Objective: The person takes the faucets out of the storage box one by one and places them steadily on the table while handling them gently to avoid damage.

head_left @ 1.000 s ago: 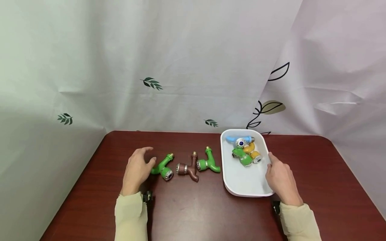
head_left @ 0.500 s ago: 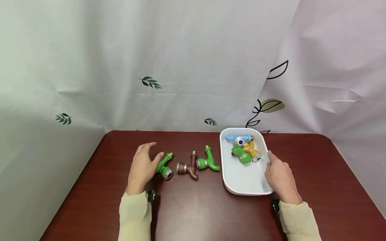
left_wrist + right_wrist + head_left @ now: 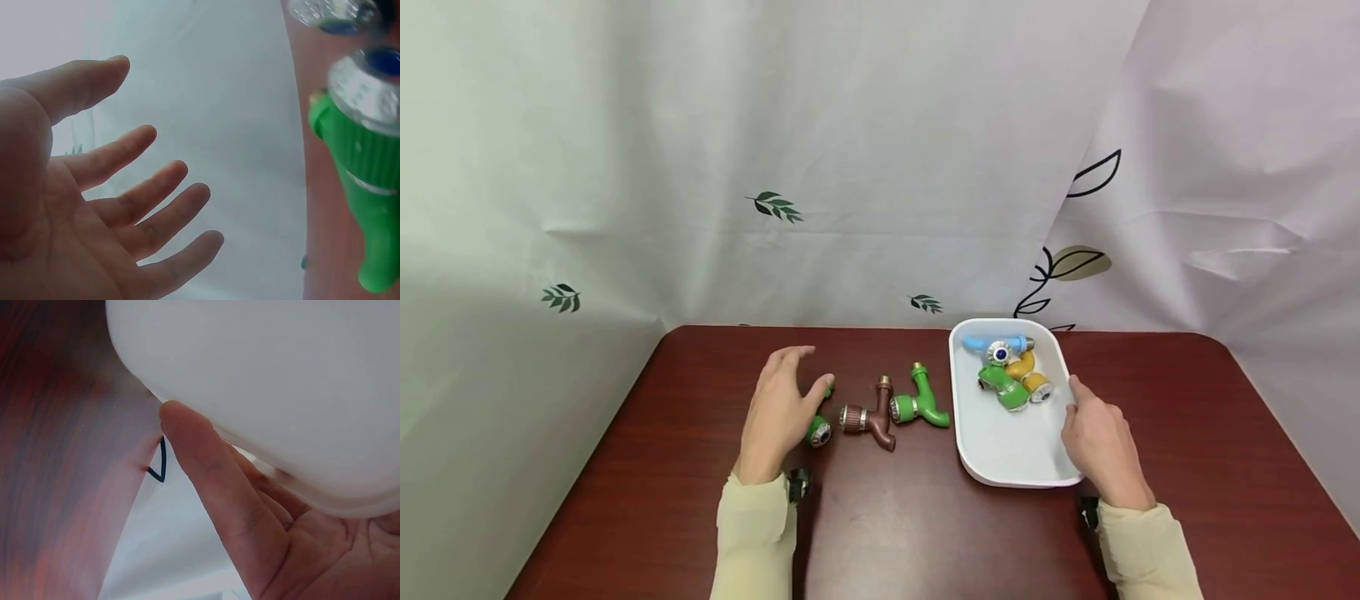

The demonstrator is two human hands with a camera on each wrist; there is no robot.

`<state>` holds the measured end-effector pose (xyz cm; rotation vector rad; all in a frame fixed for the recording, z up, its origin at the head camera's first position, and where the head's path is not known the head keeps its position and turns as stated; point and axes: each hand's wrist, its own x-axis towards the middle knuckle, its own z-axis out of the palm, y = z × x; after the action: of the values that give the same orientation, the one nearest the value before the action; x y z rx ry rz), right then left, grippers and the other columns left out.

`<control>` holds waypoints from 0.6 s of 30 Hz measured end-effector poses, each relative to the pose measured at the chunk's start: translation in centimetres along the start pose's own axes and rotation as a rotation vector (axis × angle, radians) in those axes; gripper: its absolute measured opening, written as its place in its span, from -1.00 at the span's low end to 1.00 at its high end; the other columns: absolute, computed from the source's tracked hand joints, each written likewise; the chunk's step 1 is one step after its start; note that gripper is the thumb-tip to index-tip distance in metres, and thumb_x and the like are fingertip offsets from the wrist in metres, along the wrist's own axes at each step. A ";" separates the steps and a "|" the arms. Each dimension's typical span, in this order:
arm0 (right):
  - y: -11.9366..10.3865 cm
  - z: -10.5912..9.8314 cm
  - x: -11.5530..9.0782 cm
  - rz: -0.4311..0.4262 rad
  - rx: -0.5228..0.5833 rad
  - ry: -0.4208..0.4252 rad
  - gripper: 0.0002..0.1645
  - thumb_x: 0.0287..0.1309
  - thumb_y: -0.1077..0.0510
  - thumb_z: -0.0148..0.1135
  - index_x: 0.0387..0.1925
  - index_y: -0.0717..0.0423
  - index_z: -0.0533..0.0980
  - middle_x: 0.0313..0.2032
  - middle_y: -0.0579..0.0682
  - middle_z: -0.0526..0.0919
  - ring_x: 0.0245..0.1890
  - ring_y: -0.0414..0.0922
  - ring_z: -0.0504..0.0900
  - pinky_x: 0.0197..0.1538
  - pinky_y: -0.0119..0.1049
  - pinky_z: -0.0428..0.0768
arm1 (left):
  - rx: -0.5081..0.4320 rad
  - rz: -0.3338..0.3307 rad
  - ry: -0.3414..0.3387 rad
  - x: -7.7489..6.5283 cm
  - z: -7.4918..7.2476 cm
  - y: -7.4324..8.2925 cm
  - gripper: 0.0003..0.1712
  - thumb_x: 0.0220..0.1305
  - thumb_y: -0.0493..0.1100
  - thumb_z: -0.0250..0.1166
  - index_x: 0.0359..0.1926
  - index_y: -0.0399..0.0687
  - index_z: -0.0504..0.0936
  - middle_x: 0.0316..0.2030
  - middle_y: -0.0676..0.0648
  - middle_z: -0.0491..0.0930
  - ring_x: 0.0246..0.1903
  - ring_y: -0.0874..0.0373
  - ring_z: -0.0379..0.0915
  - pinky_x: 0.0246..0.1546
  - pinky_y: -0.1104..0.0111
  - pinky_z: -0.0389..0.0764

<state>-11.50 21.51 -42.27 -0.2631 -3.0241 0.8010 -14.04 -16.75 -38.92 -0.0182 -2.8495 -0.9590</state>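
Note:
In the head view, my left hand (image 3: 777, 417) is over a green faucet (image 3: 819, 431) and hides most of it. The left wrist view shows that hand's fingers spread and bare, with the green faucet (image 3: 369, 169) off to the side. A brown faucet (image 3: 872, 418) and another green faucet (image 3: 919, 402) lie to its right on the table. My right hand (image 3: 1101, 446) holds the right side of a white plastic tray (image 3: 1011, 479), one finger pressed along its outer wall in the right wrist view. Inside the tray are blue (image 3: 981, 343), yellow (image 3: 1036, 386) and green (image 3: 1009, 392) faucets.
The dark red wooden table (image 3: 880, 533) ends at a pale curtain (image 3: 865, 167) printed with leaves, which hangs behind and along the sides. The tray stands near the table's back edge, close to the second green faucet.
My left hand has moved right and slightly away from me, over the leftmost green faucet, covering more of it. The right hand and the tray have stayed in place.

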 end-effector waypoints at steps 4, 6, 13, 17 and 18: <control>0.0 0.1 0.0 0.005 0.004 -0.006 -0.40 0.39 0.34 -0.05 0.39 0.53 0.20 0.24 0.56 0.32 0.08 0.44 0.50 -0.03 0.26 0.54 | -0.007 0.018 -0.005 0.1 0.1 0.8 -0.36 0.39 0.04 0.30 0.38 -0.07 0.41 0.39 -0.19 0.27 0.31 -0.15 0.30 0.21 -0.06 0.42; 0.0 0.1 0.1 0.006 0.006 -0.007 -0.40 0.39 0.34 -0.05 0.39 0.52 0.20 0.25 0.56 0.32 0.09 0.44 0.50 -0.03 0.26 0.54 | -0.013 0.029 -0.006 0.2 0.3 1.2 -0.36 0.39 0.04 0.30 0.38 -0.08 0.41 0.39 -0.18 0.28 0.31 -0.13 0.30 0.21 -0.05 0.42; 0.0 0.1 0.0 0.000 0.004 0.004 -0.40 0.38 0.34 -0.05 0.39 0.53 0.21 0.24 0.57 0.33 0.07 0.44 0.51 -0.04 0.27 0.54 | -0.026 0.064 -0.011 0.4 1.1 3.3 -0.39 0.39 0.04 0.29 0.37 -0.06 0.43 0.38 -0.16 0.29 0.26 -0.11 0.37 0.20 -0.04 0.45; 0.1 0.1 0.0 -0.012 -0.001 0.015 -0.41 0.37 0.35 -0.04 0.37 0.54 0.22 0.22 0.58 0.34 0.06 0.45 0.51 -0.05 0.28 0.53 | -0.032 0.079 -0.024 0.4 1.6 4.4 -0.38 0.39 0.04 0.30 0.38 -0.03 0.43 0.39 -0.14 0.28 0.34 -0.10 0.28 0.22 -0.05 0.43; 0.1 0.1 0.0 -0.011 -0.001 0.014 -0.40 0.37 0.35 -0.04 0.37 0.54 0.22 0.22 0.58 0.34 0.06 0.45 0.51 -0.04 0.28 0.53 | -0.033 0.085 -0.026 0.4 1.7 4.7 -0.38 0.39 0.05 0.30 0.38 -0.02 0.43 0.39 -0.13 0.28 0.34 -0.09 0.27 0.21 -0.04 0.43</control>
<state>-11.49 21.55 -42.38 -0.2501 -3.0103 0.7934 -14.39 -12.00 -37.42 -0.1550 -2.8305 -0.9960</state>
